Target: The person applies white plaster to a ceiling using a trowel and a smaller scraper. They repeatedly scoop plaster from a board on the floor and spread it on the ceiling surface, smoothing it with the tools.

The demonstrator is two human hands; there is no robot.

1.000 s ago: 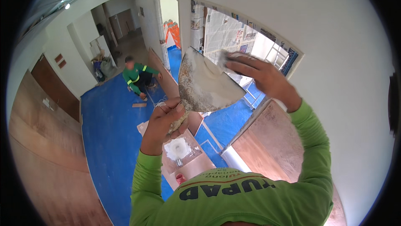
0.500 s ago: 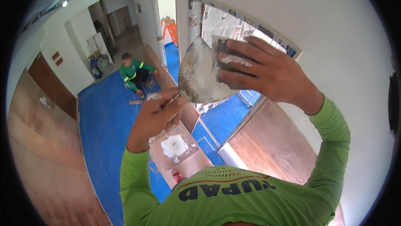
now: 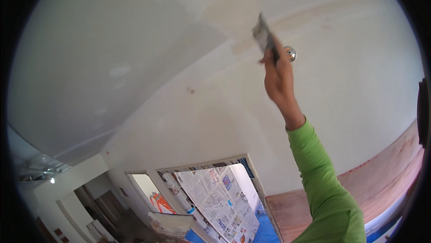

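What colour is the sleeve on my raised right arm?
The sleeve is bright green, plain where it shows; the head view shows it best.

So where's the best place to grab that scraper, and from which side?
Probably the lower end of the scraper, coming from below, where the right hand grips it: its flat, thin far end points up, away from the hand.

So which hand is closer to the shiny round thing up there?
Right. The right hand is just below and left of the shiny round thing in the picture, holding a scraper. The left hand is out of view.
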